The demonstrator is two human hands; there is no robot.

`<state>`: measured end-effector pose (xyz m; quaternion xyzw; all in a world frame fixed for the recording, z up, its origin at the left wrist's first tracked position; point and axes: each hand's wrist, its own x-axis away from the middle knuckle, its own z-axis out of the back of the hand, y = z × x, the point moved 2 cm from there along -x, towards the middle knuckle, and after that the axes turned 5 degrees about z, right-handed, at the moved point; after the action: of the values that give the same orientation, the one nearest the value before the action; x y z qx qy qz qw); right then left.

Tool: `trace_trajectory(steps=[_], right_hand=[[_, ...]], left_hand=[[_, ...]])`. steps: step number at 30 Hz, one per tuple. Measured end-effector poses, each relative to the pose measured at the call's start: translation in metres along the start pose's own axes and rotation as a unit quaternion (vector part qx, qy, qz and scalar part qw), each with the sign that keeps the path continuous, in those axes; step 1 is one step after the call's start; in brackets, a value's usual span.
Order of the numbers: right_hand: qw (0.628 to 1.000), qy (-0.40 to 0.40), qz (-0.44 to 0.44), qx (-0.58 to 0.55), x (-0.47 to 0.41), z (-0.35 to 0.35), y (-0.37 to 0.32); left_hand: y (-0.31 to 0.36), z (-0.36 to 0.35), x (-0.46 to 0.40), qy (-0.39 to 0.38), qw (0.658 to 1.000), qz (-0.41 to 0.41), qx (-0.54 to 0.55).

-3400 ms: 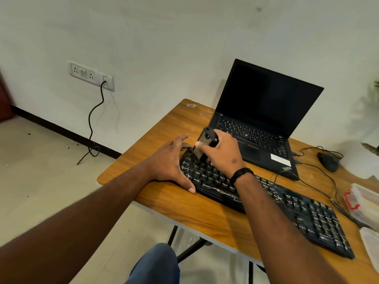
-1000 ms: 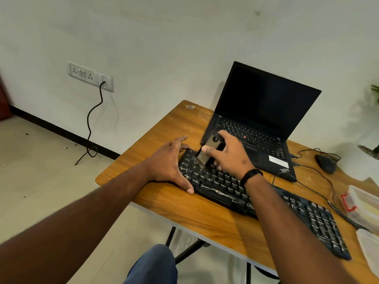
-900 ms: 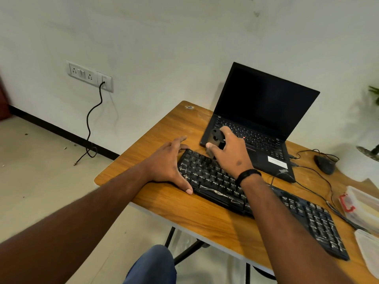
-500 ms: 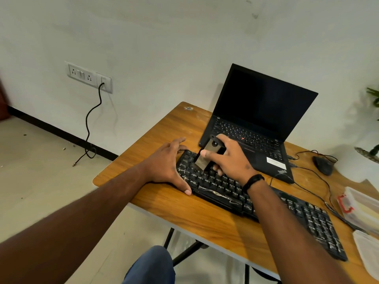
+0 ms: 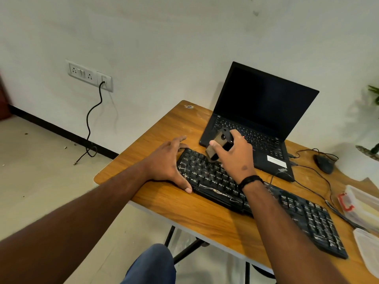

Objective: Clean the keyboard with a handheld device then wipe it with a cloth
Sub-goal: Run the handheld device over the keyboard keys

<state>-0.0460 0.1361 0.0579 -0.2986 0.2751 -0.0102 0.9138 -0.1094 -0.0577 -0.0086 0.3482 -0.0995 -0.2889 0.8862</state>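
A long black keyboard (image 5: 297, 210) lies diagonally across the wooden table (image 5: 184, 208). My left hand (image 5: 168, 162) rests flat at the keyboard's left end, thumb along the front edge and fingers around the far corner. My right hand (image 5: 235, 156) grips a small black and tan handheld device (image 5: 218, 143), tilted, with its lower tip on the keys of the upper left rows. No cloth is clearly visible.
An open black laptop (image 5: 262, 111) stands just behind the keyboard. A black mouse (image 5: 324, 160) with its cable lies to the right. Clear plastic containers (image 5: 361, 206) sit at the right edge. A wall socket (image 5: 90, 75) has a dangling cable.
My right hand has swept the device back and forth over the keyboard's upper left keys, now slightly farther right. My left hand has stayed at the left end.
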Motion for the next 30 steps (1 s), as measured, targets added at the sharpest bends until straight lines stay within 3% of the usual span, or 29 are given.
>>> trace_trajectory(steps=[3, 5, 8, 13, 18, 22, 27, 30], right_hand=[[1.000, 0.014, 0.008, -0.024, 0.007, -0.006, -0.006], [0.999, -0.017, 0.001, -0.028, 0.010, -0.011, -0.004], [0.990, -0.060, -0.047, -0.121, 0.007, -0.014, -0.003], [0.992, 0.033, -0.058, -0.107, 0.012, -0.015, -0.001], [0.994, -0.078, -0.025, -0.071, 0.012, -0.009, -0.007], [0.999, -0.008, 0.012, -0.039, 0.010, -0.004, -0.016], [0.990, -0.131, 0.009, -0.060, 0.014, -0.008, -0.022], [0.994, -0.081, 0.046, -0.050, 0.012, -0.009, -0.028]], left_hand=[[0.000, 0.000, -0.001, 0.002, 1.000, -0.002, -0.005], [-0.001, 0.000, 0.000, 0.001, 1.000, -0.001, -0.007], [-0.001, 0.000, 0.000, 0.000, 1.000, -0.001, -0.008], [0.001, 0.000, 0.000, 0.001, 1.000, -0.002, -0.010], [-0.002, -0.001, -0.001, 0.001, 1.000, -0.001, -0.012], [-0.002, -0.001, -0.002, 0.004, 1.000, -0.006, -0.014], [-0.004, -0.002, -0.003, 0.003, 1.000, -0.006, -0.020], [-0.006, -0.003, -0.004, 0.001, 1.000, -0.007, -0.024]])
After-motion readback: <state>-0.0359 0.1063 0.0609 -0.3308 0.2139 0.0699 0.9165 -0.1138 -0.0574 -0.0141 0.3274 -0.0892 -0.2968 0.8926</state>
